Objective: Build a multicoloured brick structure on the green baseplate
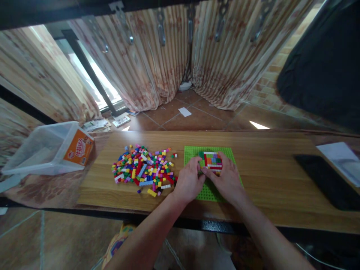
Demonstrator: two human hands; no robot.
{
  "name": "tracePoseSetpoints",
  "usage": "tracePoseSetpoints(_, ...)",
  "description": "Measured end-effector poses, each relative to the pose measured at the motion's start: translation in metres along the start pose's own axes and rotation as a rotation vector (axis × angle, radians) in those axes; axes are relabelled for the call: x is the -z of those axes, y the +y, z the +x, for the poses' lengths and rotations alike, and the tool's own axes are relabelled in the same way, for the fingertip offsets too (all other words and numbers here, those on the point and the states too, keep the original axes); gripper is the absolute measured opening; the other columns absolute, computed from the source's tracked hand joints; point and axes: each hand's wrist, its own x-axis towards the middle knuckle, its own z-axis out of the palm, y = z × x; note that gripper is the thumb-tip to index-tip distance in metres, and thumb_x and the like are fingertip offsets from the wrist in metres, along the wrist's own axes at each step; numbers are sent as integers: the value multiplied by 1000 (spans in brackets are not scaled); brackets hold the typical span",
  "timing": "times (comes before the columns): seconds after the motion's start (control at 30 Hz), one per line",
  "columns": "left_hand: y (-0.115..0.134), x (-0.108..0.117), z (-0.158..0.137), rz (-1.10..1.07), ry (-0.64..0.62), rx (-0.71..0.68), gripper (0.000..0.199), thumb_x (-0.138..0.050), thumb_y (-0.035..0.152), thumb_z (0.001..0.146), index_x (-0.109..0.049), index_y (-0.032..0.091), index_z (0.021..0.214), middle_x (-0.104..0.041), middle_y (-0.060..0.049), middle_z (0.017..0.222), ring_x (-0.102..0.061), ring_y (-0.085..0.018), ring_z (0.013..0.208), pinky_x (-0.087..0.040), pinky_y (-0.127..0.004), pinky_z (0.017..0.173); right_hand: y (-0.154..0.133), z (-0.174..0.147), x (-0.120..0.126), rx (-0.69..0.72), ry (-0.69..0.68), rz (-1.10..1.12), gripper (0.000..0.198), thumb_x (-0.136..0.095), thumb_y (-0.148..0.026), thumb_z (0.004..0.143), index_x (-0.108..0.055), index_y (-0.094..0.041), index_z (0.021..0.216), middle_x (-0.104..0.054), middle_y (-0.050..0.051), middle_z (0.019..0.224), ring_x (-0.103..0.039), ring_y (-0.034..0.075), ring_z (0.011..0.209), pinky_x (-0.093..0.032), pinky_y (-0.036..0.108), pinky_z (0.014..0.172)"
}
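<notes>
A green studded baseplate [214, 192] lies on the wooden board. On its upper half sits a low build of toy bricks [213, 160], white and red along its edges with several colours inside. My left hand [189, 179] is closed at the build's lower left corner, its fingertips bent together; whatever they pinch is too small or hidden to name. Around the right and lower sides of the build, my right hand [230, 180] is closed, thumb near the left fingertips and fingers along the right edge. Its palm covers part of the plate.
Left of the plate spreads a pile of loose toy bricks [144, 168] in many colours. A clear plastic bin [42, 150] with an orange label lies at the far left. Toward the right are a black flat object [326, 180] and a white sheet [340, 159]. Curtains [157, 63] hang behind.
</notes>
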Motion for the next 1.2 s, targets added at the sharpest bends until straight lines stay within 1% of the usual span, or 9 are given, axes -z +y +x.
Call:
tracePoseSetpoints(0.23, 0, 3, -2, 13, -28, -45, 44, -59, 11, 81, -46, 20, 123, -62, -3, 94, -62, -18, 86, -52, -32, 81, 4, 1, 0, 21, -10, -19, 79, -56, -65, 81, -44, -16, 142, -58, 20, 131, -52, 37, 122, -40, 56, 100)
tracePoseSetpoints(0.4, -6, 28, 6, 49, -31, -169, 50, -50, -1, 74, -51, 18, 120, -64, -4, 100, -61, -16, 86, -52, -30, 83, 3, 1, 8, 24, -44, -46, 83, -52, -69, 82, -43, -13, 143, -57, 22, 133, -51, 39, 124, -40, 57, 101)
tracePoseSetpoints(0.47, -13, 42, 13, 109, 46, -144, 49, -49, -2, 73, -54, 18, 118, -64, -5, 101, -61, -17, 89, -52, -31, 86, 2, 3, 13, 5, -43, -21, 83, -49, -69, 84, -42, -11, 143, -56, 23, 135, -52, 38, 125, -40, 55, 103)
tracePoseSetpoints(0.57, -25, 59, 22, 325, 130, -66, 39, -48, 2, 78, -59, 16, 113, -64, -9, 106, -59, -22, 102, -49, -38, 95, 2, 5, 20, -41, -23, 27, 81, -47, -66, 86, -42, -10, 143, -54, 25, 137, -55, 36, 123, -43, 53, 102)
tracePoseSetpoints(0.7, -39, 66, 27, 546, 100, -21, 27, -52, 11, 85, -66, 16, 107, -64, -12, 111, -57, -26, 107, -46, -43, 99, 5, 8, 26, -52, -10, 67, 76, -49, -62, 87, -42, -10, 142, -54, 25, 137, -62, 34, 114, -47, 51, 98)
tracePoseSetpoints(0.9, -42, 63, 31, 627, 63, -15, 21, -50, 17, 90, -70, 16, 96, -66, -12, 106, -58, -27, 102, -46, -43, 97, 7, 9, 27, -46, 37, 98, 68, -51, -60, 88, -50, -13, 136, -57, 23, 132, -68, 30, 101, -53, 49, 89)
tracePoseSetpoints(1.07, -37, 65, 33, 505, 120, -35, 19, -50, 16, 90, -69, 16, 90, -68, -13, 101, -58, -28, 99, -46, -43, 94, 7, 14, 33, -41, 142, 210, 55, -57, -53, 87, -59, -14, 126, -64, 20, 122, -69, 26, 89, -57, 42, 74)
tracePoseSetpoints(1.13, -32, 65, 33, 315, 145, -44, 18, -51, 18, 90, -69, 16, 92, -69, -10, 98, -61, -25, 95, -47, -39, 90, 6, 15, 36, -40, 192, 287, 47, -58, -48, 88, -63, -14, 120, -68, 17, 114, -69, 24, 86, -57, 39, 70)
tracePoseSetpoints(1.2, -24, 61, 31, 27, 135, -10, 16, -55, 22, 89, -70, 17, 92, -71, -7, 92, -63, -21, 87, -48, -34, 83, 4, 14, 39, -11, 222, 367, 36, -59, -42, 89, -68, -16, 111, -71, 13, 106, -69, 22, 85, -56, 38, 75)
